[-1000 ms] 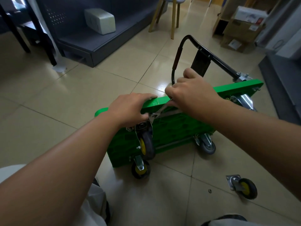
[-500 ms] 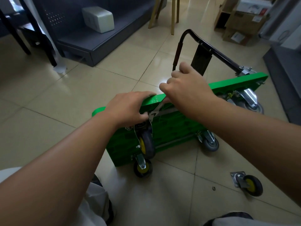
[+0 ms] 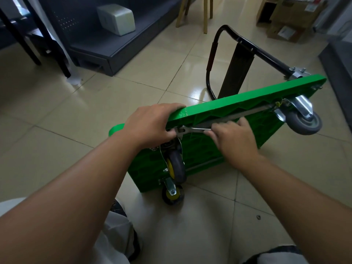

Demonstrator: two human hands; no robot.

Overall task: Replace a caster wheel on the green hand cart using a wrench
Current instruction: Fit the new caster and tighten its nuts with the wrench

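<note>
The green hand cart (image 3: 224, 111) stands on its long side on the tiled floor, underside facing me, its black handle (image 3: 245, 42) folded out behind. My left hand (image 3: 150, 124) grips the cart's upper edge above a black caster with a yellow hub (image 3: 176, 165). My right hand (image 3: 230, 138) holds the handle of a silver wrench (image 3: 192, 129), whose head sits at the caster's mounting plate just below my left fingers. A second yellow-hub caster (image 3: 172, 194) touches the floor. A grey caster (image 3: 302, 119) is at the cart's upper right corner.
A small bolt or nut (image 3: 258, 217) lies on the tiles near my right forearm. A dark low platform (image 3: 118, 44) with a white box (image 3: 116, 19) is at the back left. Wooden chair legs (image 3: 204, 14) and cardboard boxes (image 3: 291, 16) stand behind.
My right hand has swung the wrench handle down from above the cart's edge to lie level across the underside. The view has shifted, and the loose caster on the floor is out of sight.
</note>
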